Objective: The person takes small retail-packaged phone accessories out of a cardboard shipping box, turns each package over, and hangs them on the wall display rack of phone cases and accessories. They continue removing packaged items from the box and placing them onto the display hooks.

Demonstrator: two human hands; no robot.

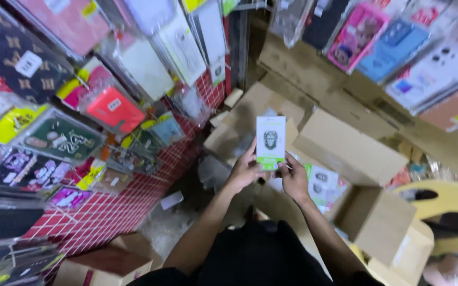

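Note:
I hold a small flat white package with a dark picture and a green strip at its bottom, upright in front of me. My left hand grips its lower left edge. At the lower right corner, my right hand pinches the package. Both hands are over an open cardboard box that has several similar white and green packages inside.
A red wire grid wall on the left carries many hanging phone cases in clear bags. More cases hang at the upper right. Cardboard boxes lie on the floor. A yellow plastic stool stands at the right.

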